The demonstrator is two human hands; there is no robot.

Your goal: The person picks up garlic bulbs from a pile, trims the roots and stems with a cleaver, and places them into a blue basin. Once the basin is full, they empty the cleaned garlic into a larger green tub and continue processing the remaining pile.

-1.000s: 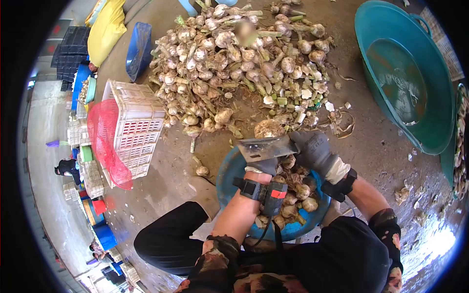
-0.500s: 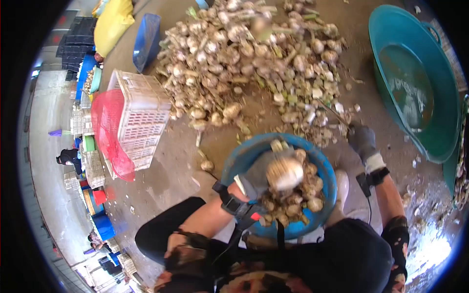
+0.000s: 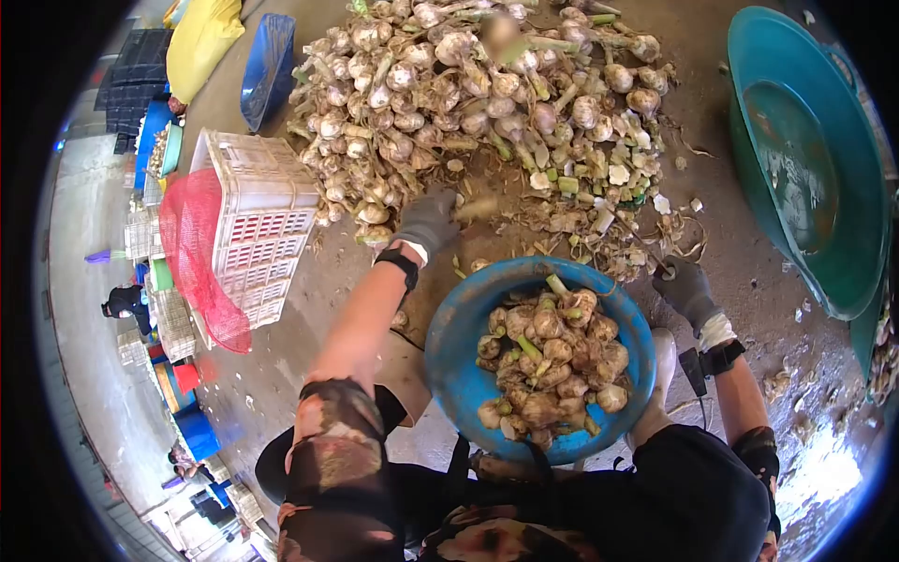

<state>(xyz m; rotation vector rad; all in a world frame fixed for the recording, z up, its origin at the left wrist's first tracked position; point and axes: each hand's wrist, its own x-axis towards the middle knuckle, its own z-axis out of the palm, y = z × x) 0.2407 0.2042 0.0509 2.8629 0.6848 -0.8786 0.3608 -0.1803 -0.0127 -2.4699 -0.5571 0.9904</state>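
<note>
My gloved left hand (image 3: 429, 222) reaches forward to the near edge of a big garlic pile (image 3: 468, 84) on the ground. Its fingers close on a blurred pale garlic stalk (image 3: 479, 208). A blue bowl (image 3: 449, 347) sits between my knees, heaped with trimmed garlic bulbs (image 3: 552, 351). My gloved right hand (image 3: 688, 290) is fisted to the right of the bowl, gripping a knife (image 3: 646, 248) seen edge-on, its thin blade pointing up-left over cut stems and skins.
A large teal tub (image 3: 805, 159) stands at the right. A white crate (image 3: 257, 225) with a red net bag (image 3: 192, 253) lies at the left. A blue basin (image 3: 267, 66) and yellow sack (image 3: 197, 37) are behind it. Another person (image 3: 122, 304) is far left.
My left hand dropped a trimmed bulb into the bowl, then stretched out to the pile. My right hand swung the knife away from above the bowl to its right side.
</note>
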